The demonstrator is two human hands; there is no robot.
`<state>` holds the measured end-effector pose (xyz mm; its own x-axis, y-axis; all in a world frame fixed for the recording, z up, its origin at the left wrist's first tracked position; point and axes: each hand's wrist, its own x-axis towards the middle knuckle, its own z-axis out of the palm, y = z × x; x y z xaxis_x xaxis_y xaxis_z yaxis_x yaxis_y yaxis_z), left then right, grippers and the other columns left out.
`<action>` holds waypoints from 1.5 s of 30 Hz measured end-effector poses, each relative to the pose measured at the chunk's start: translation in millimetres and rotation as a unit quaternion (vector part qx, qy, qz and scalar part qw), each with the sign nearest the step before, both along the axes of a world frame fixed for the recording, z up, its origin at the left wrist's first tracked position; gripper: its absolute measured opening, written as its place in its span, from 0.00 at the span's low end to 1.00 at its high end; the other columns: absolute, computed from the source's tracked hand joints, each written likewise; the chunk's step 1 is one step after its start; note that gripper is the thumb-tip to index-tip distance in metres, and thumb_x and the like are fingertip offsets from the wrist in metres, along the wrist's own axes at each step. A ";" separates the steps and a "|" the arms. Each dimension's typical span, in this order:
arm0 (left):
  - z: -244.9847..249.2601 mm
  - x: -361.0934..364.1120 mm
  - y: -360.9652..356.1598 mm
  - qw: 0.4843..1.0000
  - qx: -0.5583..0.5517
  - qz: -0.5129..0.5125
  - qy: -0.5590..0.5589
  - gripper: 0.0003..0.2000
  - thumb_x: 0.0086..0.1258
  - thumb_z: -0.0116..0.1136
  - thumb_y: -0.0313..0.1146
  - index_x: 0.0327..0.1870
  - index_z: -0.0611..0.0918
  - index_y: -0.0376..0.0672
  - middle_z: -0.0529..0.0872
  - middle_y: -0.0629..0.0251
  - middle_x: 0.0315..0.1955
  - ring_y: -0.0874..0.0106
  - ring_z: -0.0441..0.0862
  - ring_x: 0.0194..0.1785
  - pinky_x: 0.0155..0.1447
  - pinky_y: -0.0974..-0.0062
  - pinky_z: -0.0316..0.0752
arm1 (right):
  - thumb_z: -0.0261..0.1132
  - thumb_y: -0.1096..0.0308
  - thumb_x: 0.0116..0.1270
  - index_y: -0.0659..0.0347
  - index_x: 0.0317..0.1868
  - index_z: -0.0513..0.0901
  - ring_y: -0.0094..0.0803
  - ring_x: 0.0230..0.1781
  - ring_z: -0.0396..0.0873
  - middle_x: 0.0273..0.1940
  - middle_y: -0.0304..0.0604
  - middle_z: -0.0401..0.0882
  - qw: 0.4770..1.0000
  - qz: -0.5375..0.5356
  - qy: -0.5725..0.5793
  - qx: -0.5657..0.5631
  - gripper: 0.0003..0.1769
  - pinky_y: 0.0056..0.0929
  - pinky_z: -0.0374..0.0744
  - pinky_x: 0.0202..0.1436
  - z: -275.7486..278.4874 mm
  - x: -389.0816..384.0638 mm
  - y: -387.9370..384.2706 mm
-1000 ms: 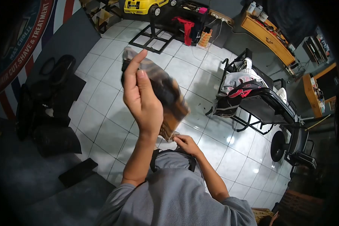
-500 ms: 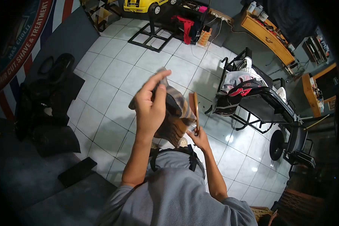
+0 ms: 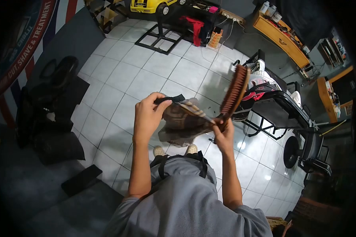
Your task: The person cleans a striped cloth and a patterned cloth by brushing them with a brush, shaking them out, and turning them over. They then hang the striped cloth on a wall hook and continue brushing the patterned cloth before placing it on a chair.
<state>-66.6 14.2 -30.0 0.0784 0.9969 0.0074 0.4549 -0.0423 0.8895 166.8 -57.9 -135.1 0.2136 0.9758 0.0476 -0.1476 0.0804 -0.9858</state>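
A brown patterned cloth (image 3: 182,122) with a dark edge hangs stretched between my two hands, above the floor in front of my feet. Fingers and thumb of my left hand (image 3: 149,112) pinch its black upper corner. My right hand (image 3: 224,136) is closed around the handle of a wooden brush (image 3: 236,89), its reddish-brown bristles facing left and its head pointing up. The cloth's right end is gathered at that same hand and seems to be gripped along with the handle. Part of the cloth is blurred by motion.
To the right stands a black barber chair (image 3: 275,112) with clothes and a bag on it. A wooden drawer shelf (image 3: 281,39) hangs on the wall. Dark seats (image 3: 55,146) are at the left, a black metal frame (image 3: 159,39) ahead, with a yellow toy car (image 3: 148,6) behind it.
My right hand has raised the brush, turning its bristles into view. My left hand has come down and left, and the cloth is now spread wider between both hands.
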 end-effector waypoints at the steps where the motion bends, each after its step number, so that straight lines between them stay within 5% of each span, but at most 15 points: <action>1: -3.1 -0.6 0.0 1.000 -0.006 0.018 0.007 0.07 0.64 0.60 0.27 0.39 0.81 0.34 0.82 0.66 0.21 0.79 0.70 0.21 0.25 0.79 0.65 | 0.56 0.85 0.64 0.59 0.39 0.62 0.27 0.40 0.80 0.38 0.46 0.80 1.000 -0.010 -0.011 0.007 0.13 0.23 0.77 0.46 4.4 6.1 1.7; 6: -15.2 8.5 -9.6 0.975 0.035 -0.001 0.219 0.09 0.64 0.59 0.34 0.37 0.81 0.37 0.81 0.53 0.33 0.59 0.75 0.51 0.51 0.61 0.69 | 0.54 0.87 0.62 0.62 0.39 0.62 0.29 0.42 0.80 0.42 0.51 0.81 0.995 -0.056 -0.076 0.026 0.12 0.24 0.77 0.49 29.6 21.8 6.8; 10: -25.1 13.5 -4.4 0.953 0.221 -0.028 0.206 0.11 0.68 0.56 0.36 0.38 0.78 0.35 0.79 0.53 0.27 0.59 0.76 0.38 0.45 0.65 0.71 | 0.52 0.87 0.59 0.67 0.43 0.68 0.28 0.44 0.80 0.43 0.48 0.82 0.985 -0.083 -0.137 0.061 0.13 0.22 0.76 0.50 27.3 32.9 7.3; 12: -14.5 17.9 1.5 0.988 0.095 -0.118 0.016 0.12 0.71 0.52 0.38 0.39 0.75 0.35 0.77 0.53 0.23 0.61 0.75 0.30 0.40 0.67 0.71 | 0.58 0.84 0.59 0.67 0.40 0.74 0.25 0.38 0.79 0.37 0.41 0.80 0.965 -0.139 -0.218 0.050 0.08 0.20 0.74 0.43 29.5 34.6 10.7; 15: -7.8 35.2 -7.3 0.996 0.009 -0.084 0.018 0.14 0.75 0.47 0.40 0.38 0.71 0.35 0.73 0.55 0.20 0.68 0.69 0.24 0.33 0.71 0.67 | 0.62 0.78 0.64 0.67 0.39 0.75 0.20 0.31 0.72 0.31 0.36 0.74 0.883 -0.180 -0.430 0.057 0.05 0.15 0.69 0.39 43.0 36.3 9.4; 16: -9.3 39.2 -9.1 0.997 -0.012 -0.079 0.012 0.15 0.76 0.46 0.41 0.35 0.69 0.36 0.69 0.63 0.19 0.76 0.64 0.24 0.30 0.74 0.63 | 0.59 0.62 0.71 0.64 0.33 0.74 0.20 0.22 0.69 0.23 0.35 0.68 0.873 -0.150 -0.463 0.034 0.13 0.16 0.68 0.27 33.9 43.5 6.9; 19: -16.1 49.1 -12.1 0.988 -0.054 -0.105 -0.097 0.14 0.76 0.46 0.40 0.34 0.69 0.38 0.66 0.72 0.20 0.81 0.60 0.26 0.29 0.77 0.61 | 0.54 0.55 0.74 0.61 0.28 0.70 0.20 0.19 0.65 0.21 0.34 0.67 0.993 -0.032 -0.038 -0.108 0.20 0.19 0.64 0.22 35.4 25.2 -14.3; 25: 16.4 74.3 -16.0 0.922 -0.067 -0.195 -0.326 0.09 0.77 0.46 0.36 0.37 0.71 0.41 0.65 0.80 0.27 0.88 0.58 0.31 0.33 0.89 0.57 | 0.39 0.41 0.75 0.56 0.25 0.65 0.20 0.15 0.59 0.18 0.32 0.62 0.953 0.100 0.240 -0.152 0.29 0.23 0.58 0.17 -7.9 -42.7 -29.5; 28: 35.2 68.0 -12.9 0.919 -0.027 -0.218 -0.327 0.08 0.76 0.47 0.35 0.43 0.72 0.39 0.69 0.78 0.28 0.88 0.61 0.30 0.34 0.90 0.59 | 0.41 0.42 0.74 0.64 0.27 0.71 0.34 0.18 0.70 0.19 0.40 0.71 0.965 0.212 -0.115 -0.098 0.33 0.35 0.69 0.23 -99.9 -41.3 -29.0; 30: 51.5 58.0 -15.6 0.867 -0.072 -0.210 -0.447 0.07 0.76 0.49 0.34 0.43 0.73 0.41 0.69 0.79 0.29 0.89 0.63 0.30 0.33 0.89 0.61 | 0.42 0.44 0.73 0.68 0.37 0.79 0.51 0.33 0.81 0.31 0.52 0.83 0.860 0.286 -0.422 -0.035 0.32 0.46 0.76 0.38 -215.6 -15.9 -39.4; 32: 56.2 44.5 -19.2 0.837 -0.068 -0.193 -0.508 0.08 0.76 0.48 0.33 0.46 0.72 0.39 0.74 0.76 0.32 0.88 0.68 0.33 0.38 0.90 0.66 | 0.43 0.44 0.72 0.65 0.45 0.82 0.56 0.48 0.79 0.44 0.58 0.82 0.715 0.380 -0.514 -0.281 0.32 0.49 0.75 0.52 -262.7 7.7 -59.5; 34: 55.9 31.7 -19.4 0.837 -0.038 -0.180 -0.516 0.11 0.75 0.49 0.31 0.52 0.71 0.34 0.77 0.70 0.35 0.86 0.73 0.37 0.43 0.88 0.69 | 0.42 0.41 0.71 0.66 0.45 0.83 0.54 0.51 0.78 0.46 0.61 0.80 0.678 0.344 -0.506 -0.408 0.35 0.45 0.75 0.55 -255.0 22.9 -77.6; 39: 46.5 23.4 -20.8 0.836 -0.044 -0.188 -0.514 0.18 0.73 0.50 0.28 0.60 0.68 0.30 0.79 0.64 0.43 0.83 0.75 0.43 0.50 0.84 0.70 | 0.47 0.37 0.68 0.68 0.30 0.83 0.51 0.30 0.82 0.29 0.59 0.83 0.802 0.177 -0.443 -0.361 0.38 0.44 0.77 0.37 -249.3 46.1 -65.7; 42: 33.3 17.5 -15.9 0.814 -0.128 -0.241 -0.513 0.21 0.72 0.52 0.28 0.63 0.67 0.29 0.79 0.61 0.49 0.79 0.76 0.50 0.56 0.81 0.70 | 0.44 0.36 0.71 0.50 0.19 0.63 0.18 0.09 0.54 0.14 0.28 0.57 0.949 0.013 -0.049 -0.311 0.31 0.24 0.55 0.11 -133.1 12.7 -28.4; 45: 35.8 30.3 -17.0 0.773 -0.144 -0.208 -0.582 0.22 0.72 0.52 0.27 0.64 0.66 0.29 0.78 0.60 0.50 0.78 0.76 0.51 0.57 0.81 0.70 | 0.44 0.34 0.70 0.53 0.27 0.63 0.19 0.14 0.54 0.19 0.30 0.57 0.964 0.065 0.165 -0.198 0.30 0.20 0.54 0.16 -15.3 -13.9 -12.1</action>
